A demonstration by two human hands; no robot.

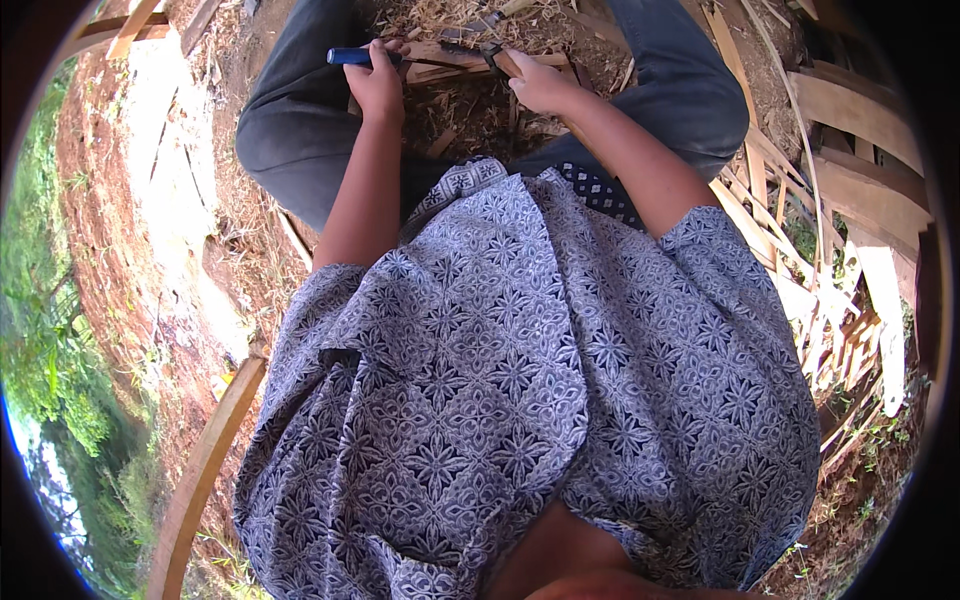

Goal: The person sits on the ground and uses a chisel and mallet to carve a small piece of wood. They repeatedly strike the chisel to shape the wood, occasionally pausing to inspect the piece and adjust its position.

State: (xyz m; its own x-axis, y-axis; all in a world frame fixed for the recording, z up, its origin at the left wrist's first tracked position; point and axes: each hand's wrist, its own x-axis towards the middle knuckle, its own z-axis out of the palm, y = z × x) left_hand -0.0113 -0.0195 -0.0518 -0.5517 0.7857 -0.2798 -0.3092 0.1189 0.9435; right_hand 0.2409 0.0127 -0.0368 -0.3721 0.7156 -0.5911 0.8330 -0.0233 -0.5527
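Two hands are held between the bent legs (300, 110), above ground (475, 120) strewn with wood chips. A blue handle (346, 57) is gripped in the closed fingers of the left hand (378, 82), near the left end of a wooden block (430, 73). A dark piece (492, 57) is clasped by the right hand (540, 84) over the block; whether they touch cannot be told. Beyond the block's far edge, a knife (487, 23) is seen among shavings.
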